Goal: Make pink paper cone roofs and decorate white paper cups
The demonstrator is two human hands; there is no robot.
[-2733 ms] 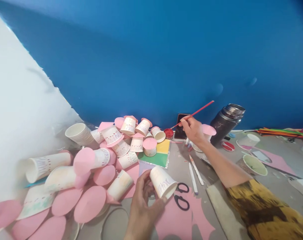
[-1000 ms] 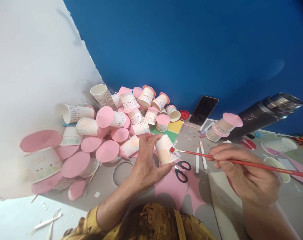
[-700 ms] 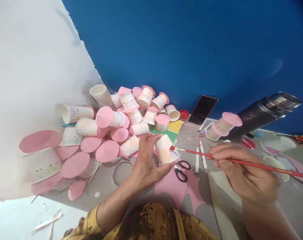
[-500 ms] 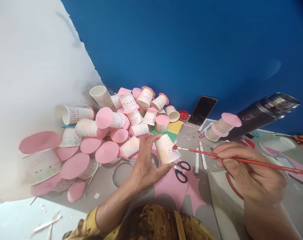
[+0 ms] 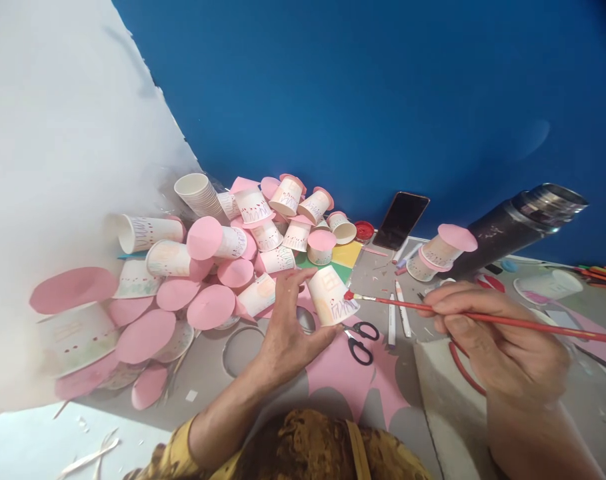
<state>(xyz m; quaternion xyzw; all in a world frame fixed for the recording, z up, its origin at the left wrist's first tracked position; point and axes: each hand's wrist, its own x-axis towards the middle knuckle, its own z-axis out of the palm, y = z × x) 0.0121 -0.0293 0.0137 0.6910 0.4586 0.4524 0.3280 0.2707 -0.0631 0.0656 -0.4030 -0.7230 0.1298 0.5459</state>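
My left hand grips a white paper cup tilted on its side, with drawn marks near its rim. My right hand pinches a thin red paintbrush. Its red-tipped bristles sit just right of the cup, close to the rim; whether they touch it I cannot tell. Black-handled scissors lie on pink paper directly below the cup.
A heap of decorated cups with pink paper discs fills the left. A red paint pot, a phone, a dark flask, markers, and more cups stand behind, against the blue wall.
2.7 s ago my right hand held the brush far back by the paint pot; it came forward to the cup. The red tip was on the cup's side, then drew slightly right.
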